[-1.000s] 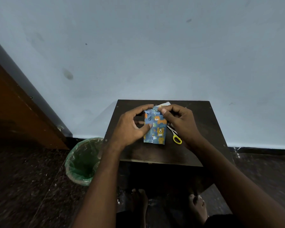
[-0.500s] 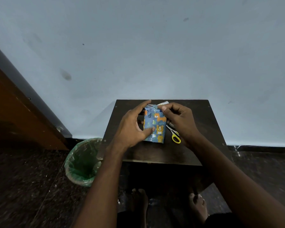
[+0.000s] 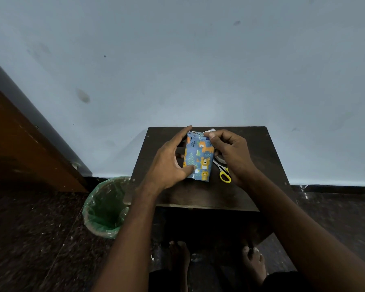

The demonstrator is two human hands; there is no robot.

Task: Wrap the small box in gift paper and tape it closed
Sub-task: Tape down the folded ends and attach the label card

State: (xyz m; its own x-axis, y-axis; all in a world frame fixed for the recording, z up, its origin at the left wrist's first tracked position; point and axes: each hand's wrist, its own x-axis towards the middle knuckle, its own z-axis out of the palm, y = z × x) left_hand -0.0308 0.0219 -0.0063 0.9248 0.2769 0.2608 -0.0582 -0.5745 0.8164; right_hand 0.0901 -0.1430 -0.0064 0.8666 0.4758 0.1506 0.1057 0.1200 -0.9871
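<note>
The small box, covered in blue gift paper with orange lions and green leaves, lies on the dark wooden table. My left hand holds its left side, index finger stretched along the far left corner and thumb pressed on the near part of the top. My right hand pinches the paper at the box's far right corner with curled fingers. A white bit of paper shows behind the far end. A roll of tape is mostly hidden under my right hand.
Yellow-handled scissors lie on the table just right of the box. A bin with a green liner stands on the floor left of the table. A pale wall rises behind, a brown door at the left. Bare feet rest under the table.
My left index finger has stretched out along the box's far left corner, and its thumb slid down the top. The right hand keeps pinching the far end.
</note>
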